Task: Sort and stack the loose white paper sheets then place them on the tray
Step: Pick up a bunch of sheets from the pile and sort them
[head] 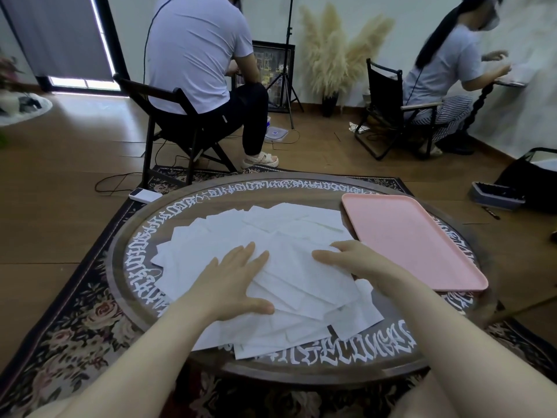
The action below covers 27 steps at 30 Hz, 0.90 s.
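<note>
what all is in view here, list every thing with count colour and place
paper sheets: many, white, loose overlapping pile on the table
tray: one, pink, right side of the table, nothing on it
table: one, round, dark with white lettering round its rim, on a floral rug
rug: one, dark floral, under the table
folding chairs: two, black, behind the table, a seated person on each
pampas grass: one bunch, cream, by the far wall
power bank: one, white, on the floor left of the table
left hand: flat on the sheets
right hand: fingers resting on the sheets beside the tray
</note>
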Tool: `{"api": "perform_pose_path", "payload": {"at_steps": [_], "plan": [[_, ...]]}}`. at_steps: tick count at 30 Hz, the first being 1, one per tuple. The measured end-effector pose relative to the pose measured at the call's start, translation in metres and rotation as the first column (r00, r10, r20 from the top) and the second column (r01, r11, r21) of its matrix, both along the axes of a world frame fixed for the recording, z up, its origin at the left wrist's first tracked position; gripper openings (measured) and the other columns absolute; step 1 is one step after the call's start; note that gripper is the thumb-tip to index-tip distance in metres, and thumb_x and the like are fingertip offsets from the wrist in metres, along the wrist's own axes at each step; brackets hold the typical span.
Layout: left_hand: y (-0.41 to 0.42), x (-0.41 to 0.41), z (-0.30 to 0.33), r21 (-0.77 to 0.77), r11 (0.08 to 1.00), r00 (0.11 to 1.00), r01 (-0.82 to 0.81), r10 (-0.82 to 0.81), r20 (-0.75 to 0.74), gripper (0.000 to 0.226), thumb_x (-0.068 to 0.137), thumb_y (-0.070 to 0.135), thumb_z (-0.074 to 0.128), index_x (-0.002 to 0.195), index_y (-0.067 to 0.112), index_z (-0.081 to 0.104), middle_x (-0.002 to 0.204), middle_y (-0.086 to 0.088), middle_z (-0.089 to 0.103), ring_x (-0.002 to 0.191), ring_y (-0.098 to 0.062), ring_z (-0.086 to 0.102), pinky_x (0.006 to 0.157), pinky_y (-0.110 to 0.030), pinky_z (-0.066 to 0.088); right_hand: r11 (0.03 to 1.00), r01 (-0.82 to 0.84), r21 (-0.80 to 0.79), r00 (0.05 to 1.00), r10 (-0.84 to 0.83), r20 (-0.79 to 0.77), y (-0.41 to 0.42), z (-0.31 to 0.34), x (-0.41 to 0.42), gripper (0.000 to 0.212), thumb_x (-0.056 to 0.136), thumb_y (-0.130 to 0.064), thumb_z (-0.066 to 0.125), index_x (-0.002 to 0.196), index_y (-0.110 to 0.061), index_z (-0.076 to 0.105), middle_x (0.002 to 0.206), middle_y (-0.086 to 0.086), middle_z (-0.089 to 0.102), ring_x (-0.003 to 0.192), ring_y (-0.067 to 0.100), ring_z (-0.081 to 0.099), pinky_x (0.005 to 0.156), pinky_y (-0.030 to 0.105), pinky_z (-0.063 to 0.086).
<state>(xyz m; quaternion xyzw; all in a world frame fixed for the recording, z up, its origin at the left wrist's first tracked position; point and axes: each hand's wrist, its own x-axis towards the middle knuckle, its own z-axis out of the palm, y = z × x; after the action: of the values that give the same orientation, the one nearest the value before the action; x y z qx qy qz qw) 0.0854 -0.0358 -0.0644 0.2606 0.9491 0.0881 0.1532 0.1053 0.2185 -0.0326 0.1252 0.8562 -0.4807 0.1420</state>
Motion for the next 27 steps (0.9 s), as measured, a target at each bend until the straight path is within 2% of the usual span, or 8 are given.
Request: {"api": "perform_pose_path", "payload": {"at_steps": [2, 5, 10, 14, 16, 19, 22, 27], "plan": [[0.000, 0.000, 0.001, 0.014, 1.000, 1.000, -0.006, 0.006, 0.003, 0.099, 0.083, 0.068, 0.057, 0.155, 0.039, -0.005, 0.163, 0.008, -0.018, 0.151, -0.013, -0.013, 0.121, -0.043, 0.001, 0.997, -0.050, -0.056, 0.999, 0.050, 0.003, -0.002, -0.001, 0.001, 0.027, 0.085, -0.045, 0.072, 0.094, -0.019, 0.071, 0.084, -0.009, 0.075, 0.071, 0.000, 0.071, 0.062, 0.014, 0.054], [0.000, 0.000, 0.002, 0.028, 1.000, 1.000, -0.014, 0.014, 0.005, 0.097, 0.084, 0.067, 0.057, 0.155, 0.039, -0.003, 0.163, 0.009, -0.018, 0.151, -0.012, -0.011, 0.122, -0.043, 0.003, 0.989, -0.072, -0.129, 0.997, 0.066, -0.050, -0.005, -0.003, -0.003, 0.035, 0.080, -0.044, 0.077, 0.103, -0.018, 0.071, 0.095, -0.005, 0.077, 0.085, 0.013, 0.074, 0.080, 0.030, 0.059], [-0.003, 0.001, 0.005, 0.062, 0.998, 1.000, -0.028, 0.028, 0.007, 0.095, 0.085, 0.064, 0.059, 0.155, 0.040, 0.000, 0.164, 0.009, -0.017, 0.151, -0.011, -0.008, 0.123, -0.044, 0.011, 0.979, -0.020, -0.204, 1.000, 0.017, -0.015, -0.010, 0.000, -0.016, 0.044, 0.075, -0.042, 0.082, 0.106, -0.016, 0.064, 0.097, 0.001, 0.075, 0.082, 0.016, 0.073, 0.072, 0.031, 0.056], [-0.006, 0.000, 0.006, 0.058, 0.996, 0.998, -0.065, 0.065, -0.003, 0.093, 0.085, 0.064, 0.059, 0.155, 0.042, 0.001, 0.164, 0.007, -0.016, 0.151, -0.012, -0.007, 0.122, -0.044, 0.014, 0.991, -0.123, -0.044, 0.990, 0.126, 0.070, -0.009, 0.003, -0.017, 0.032, 0.072, -0.040, 0.085, 0.097, -0.025, 0.071, 0.086, -0.008, 0.077, 0.079, 0.012, 0.074, 0.070, 0.028, 0.059], [-0.008, 0.000, 0.006, 0.047, 0.995, 0.996, -0.087, 0.087, 0.001, 0.094, 0.085, 0.065, 0.058, 0.154, 0.045, -0.002, 0.164, 0.006, -0.017, 0.152, -0.014, -0.007, 0.121, -0.045, 0.016, 0.985, -0.167, 0.052, 0.986, 0.166, 0.019, -0.015, 0.002, -0.017, 0.022, 0.073, -0.033, 0.085, 0.088, -0.027, 0.071, 0.080, -0.012, 0.076, 0.071, 0.005, 0.072, 0.058, 0.018, 0.054], [-0.009, 0.001, 0.007, 0.042, 0.990, 0.991, -0.136, 0.136, 0.003, 0.098, 0.083, 0.068, 0.058, 0.152, 0.046, -0.009, 0.164, 0.006, -0.017, 0.152, -0.016, -0.003, 0.119, -0.047, 0.021, 0.955, -0.194, 0.227, 0.971, 0.220, -0.096, -0.024, 0.001, -0.019, 0.011, 0.079, -0.026, 0.078, 0.076, -0.026, 0.068, 0.076, -0.013, 0.070, 0.069, 0.006, 0.068, 0.060, 0.023, 0.050], [-0.010, 0.001, 0.006, 0.044, 0.981, 0.982, -0.187, 0.187, 0.001, 0.105, 0.082, 0.072, 0.056, 0.152, 0.042, -0.015, 0.164, 0.006, -0.017, 0.152, -0.017, 0.001, 0.117, -0.047, 0.027, 0.923, -0.152, 0.353, 0.963, 0.218, -0.156, -0.024, 0.005, -0.019, 0.030, 0.084, -0.024, 0.072, 0.059, -0.019, 0.055, 0.060, -0.010, 0.055, 0.058, 0.011, 0.053, 0.057, 0.029, 0.036], [-0.014, 0.000, 0.007, 0.036, 0.974, 0.975, -0.223, 0.223, 0.017, 0.105, 0.083, 0.074, 0.052, 0.154, 0.036, -0.015, 0.165, 0.005, -0.013, 0.152, -0.018, 0.004, 0.113, -0.045, 0.030, 0.984, 0.032, 0.176, 0.960, 0.018, -0.279, -0.008, 0.023, -0.008, 0.020, 0.088, -0.020, 0.070, 0.071, -0.009, 0.066, 0.069, -0.001, 0.065, 0.064, 0.015, 0.059, 0.060, 0.028, 0.042]]}}
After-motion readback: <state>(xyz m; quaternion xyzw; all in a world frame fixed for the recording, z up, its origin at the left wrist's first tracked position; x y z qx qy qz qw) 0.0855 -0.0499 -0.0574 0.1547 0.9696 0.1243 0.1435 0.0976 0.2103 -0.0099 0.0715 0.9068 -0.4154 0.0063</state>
